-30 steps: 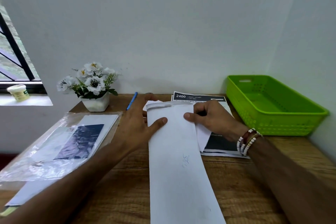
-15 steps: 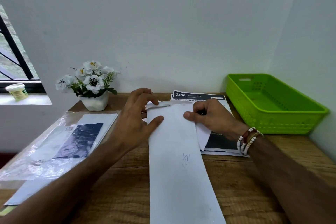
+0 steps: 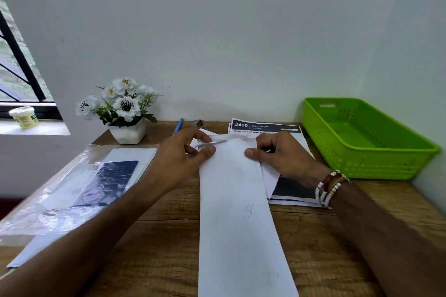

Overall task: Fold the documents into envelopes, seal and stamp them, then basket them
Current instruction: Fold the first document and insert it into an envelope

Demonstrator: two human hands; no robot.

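Note:
A long white envelope (image 3: 239, 219) lies lengthwise on the wooden desk, its far end at my hands. My left hand (image 3: 178, 159) pinches the envelope's far left corner and flap between thumb and fingers. My right hand (image 3: 282, 154) grips the far right edge, thumb on top and fingers curled. A folded white sheet (image 3: 271, 177) sticks out from under the envelope on the right. Printed documents (image 3: 263, 126) with a dark header lie beneath my right hand. The green basket (image 3: 376, 166) stands at the right, with nothing inside.
A clear plastic sleeve with papers (image 3: 79, 183) lies at the left. A white flower pot (image 3: 128, 131), a blue pen (image 3: 178, 126) and a small round object (image 3: 198, 123) sit by the wall. A small jar (image 3: 24, 117) stands on the windowsill.
My left hand's fingers have curled from lying flat to pinching the envelope's far corner and flap, uncovering the pen. My right hand has stayed in place.

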